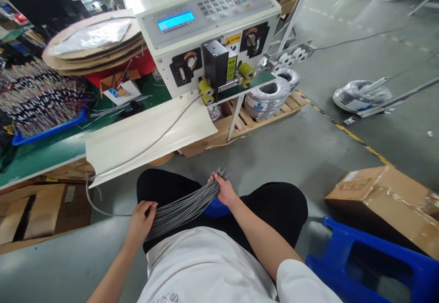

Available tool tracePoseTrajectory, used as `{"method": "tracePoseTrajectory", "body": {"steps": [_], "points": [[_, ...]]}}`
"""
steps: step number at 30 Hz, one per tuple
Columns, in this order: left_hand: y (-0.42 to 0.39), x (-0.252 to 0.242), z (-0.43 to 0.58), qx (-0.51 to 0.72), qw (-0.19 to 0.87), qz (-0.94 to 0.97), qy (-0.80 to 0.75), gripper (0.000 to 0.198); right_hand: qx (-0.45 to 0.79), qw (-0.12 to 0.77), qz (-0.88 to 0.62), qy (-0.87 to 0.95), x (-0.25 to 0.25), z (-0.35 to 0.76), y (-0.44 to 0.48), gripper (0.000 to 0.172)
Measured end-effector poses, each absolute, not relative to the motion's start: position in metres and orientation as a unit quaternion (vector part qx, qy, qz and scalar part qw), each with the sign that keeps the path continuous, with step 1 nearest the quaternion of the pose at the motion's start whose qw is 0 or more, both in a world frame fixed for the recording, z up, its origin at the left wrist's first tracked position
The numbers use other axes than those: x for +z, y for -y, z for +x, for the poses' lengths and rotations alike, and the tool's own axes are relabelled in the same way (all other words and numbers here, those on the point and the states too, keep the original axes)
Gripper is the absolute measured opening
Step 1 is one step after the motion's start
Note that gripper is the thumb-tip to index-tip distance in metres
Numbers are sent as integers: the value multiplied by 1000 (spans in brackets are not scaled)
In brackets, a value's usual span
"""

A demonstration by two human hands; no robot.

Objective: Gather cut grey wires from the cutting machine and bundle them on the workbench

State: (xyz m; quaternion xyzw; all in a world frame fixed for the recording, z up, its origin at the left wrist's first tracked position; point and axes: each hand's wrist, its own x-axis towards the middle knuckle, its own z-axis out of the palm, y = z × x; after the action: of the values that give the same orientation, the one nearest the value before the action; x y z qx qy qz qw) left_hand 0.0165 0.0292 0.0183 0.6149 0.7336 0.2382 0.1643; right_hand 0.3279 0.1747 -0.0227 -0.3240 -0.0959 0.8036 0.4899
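Observation:
A bundle of thin grey cables lies across my lap. My right hand is closed round its right end, where the cut tips stick out past the fingers. My left hand, its fingers curled, is at the bundle's left part; a single grey cable runs into it from the left. That cable seems to loop down from the white chute sheet, where a grey length comes out between the yellow rollers of a wire-cutting machine with a lit blue display. The bundle's far left end is partly hidden by my left hand.
On the green bench are a blue tray of wires and stacked cardboard discs. Wrapped cable coils sit on a pallet. To my right are a blue stool and a cardboard box.

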Motion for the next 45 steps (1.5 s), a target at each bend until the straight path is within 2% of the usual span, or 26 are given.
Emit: {"method": "tracePoseTrajectory", "body": {"steps": [5,9,12,16,19,22,27,30,33,38,41,45], "points": [[-20,0,2,328,181,497,-783,34,789,509,-333,90,-22,324,-172,30],[-28,6,11,323,148,550,-755,29,782,514,-345,75,-24,323,-171,29],[-42,25,23,311,68,641,-699,23,780,514,-349,73,-25,324,-171,29],[-69,68,38,295,-92,734,-605,13,790,508,-332,84,-24,327,-170,30],[-98,105,46,300,-184,752,-558,19,795,505,-326,85,-23,329,-170,30],[-132,137,52,295,-217,735,-571,28,793,506,-325,93,-23,331,-169,30],[-178,160,60,279,-197,708,-619,53,797,499,-318,117,-20,334,-168,28],[-187,157,59,237,-169,708,-644,57,794,502,-321,122,-19,336,-168,26],[-178,154,51,213,-144,712,-654,44,794,500,-325,119,-19,336,-169,25],[-133,145,42,291,-191,720,-601,14,787,503,-337,118,-20,332,-171,27],[-97,125,52,282,-170,756,-565,13,776,515,-343,118,-18,328,-170,28],[-60,86,80,259,-57,782,-564,12,767,526,-350,115,-17,324,-168,29]]}}
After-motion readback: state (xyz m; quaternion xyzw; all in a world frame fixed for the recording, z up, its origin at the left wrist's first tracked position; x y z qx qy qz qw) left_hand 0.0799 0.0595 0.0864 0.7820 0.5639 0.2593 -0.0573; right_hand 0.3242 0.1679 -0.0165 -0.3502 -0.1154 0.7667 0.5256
